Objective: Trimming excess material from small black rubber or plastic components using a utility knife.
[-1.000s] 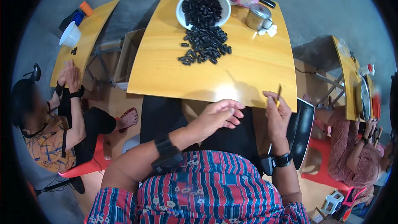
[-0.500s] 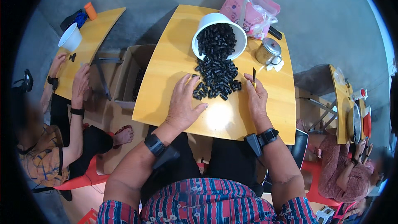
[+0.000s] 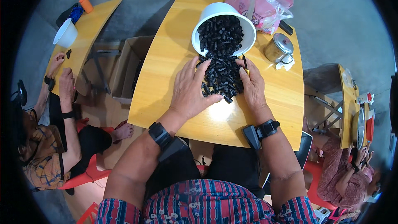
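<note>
A white tub [image 3: 248, 31] lies tipped on its side on the yellow table [image 3: 159, 70], its mouth toward me. Small black cylindrical plastic pieces [image 3: 222, 74] fill it and spill out in a heap. My left hand [image 3: 184, 89] is spread along the heap's left edge, thumb apart from the fingers, touching the pieces. On the heap's right edge rests my right hand [image 3: 253, 87], with a thin utility knife [image 3: 245, 61], dark blade and yellow handle, held between thumb and fingers. Its handle is mostly hidden by the hand.
A pink bag [image 3: 259, 6] stands behind the tub. To the right sits a lidded metal mug [image 3: 278, 49] with tissue beside it. An open cardboard box [image 3: 124, 74] is on the floor at left. Other people sit at tables [image 3: 91, 29] on both sides.
Both hands have moved forward and inward against the heap, pressing its sides closer together. The knife has stayed in my right hand. The whole view has shifted slightly.
</note>
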Demonstrator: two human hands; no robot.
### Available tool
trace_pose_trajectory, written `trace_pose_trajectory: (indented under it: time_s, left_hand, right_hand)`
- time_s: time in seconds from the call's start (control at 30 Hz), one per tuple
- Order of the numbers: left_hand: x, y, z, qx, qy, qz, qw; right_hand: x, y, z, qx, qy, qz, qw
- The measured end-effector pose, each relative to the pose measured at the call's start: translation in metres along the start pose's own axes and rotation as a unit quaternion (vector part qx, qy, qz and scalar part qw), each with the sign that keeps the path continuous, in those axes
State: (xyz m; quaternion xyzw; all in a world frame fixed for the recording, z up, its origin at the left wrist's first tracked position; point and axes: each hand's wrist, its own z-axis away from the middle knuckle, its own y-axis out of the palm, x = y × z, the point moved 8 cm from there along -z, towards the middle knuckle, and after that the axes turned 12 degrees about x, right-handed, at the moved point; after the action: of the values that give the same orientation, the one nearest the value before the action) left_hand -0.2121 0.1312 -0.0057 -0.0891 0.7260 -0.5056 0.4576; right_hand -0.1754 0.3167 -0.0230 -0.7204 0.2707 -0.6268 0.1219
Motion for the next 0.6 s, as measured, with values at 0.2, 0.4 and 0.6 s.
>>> trace_pose_trajectory:
  time_s: [0.2,0.4,0.6]
  left_hand:
    - [-0.006,0.002,0.0,0.024,0.027,-0.02,0.999]
    - [-0.008,0.003,0.001,0.016,0.025,-0.019,0.999]
    - [-0.009,0.006,0.002,0.02,0.029,-0.032,0.999]
  right_hand:
    - [0.015,0.007,0.0,0.019,-0.031,0.074,0.997]
    - [0.019,0.019,0.007,0.038,-0.038,0.091,0.994]
    - [0.025,0.021,0.009,0.036,-0.05,0.099,0.993]
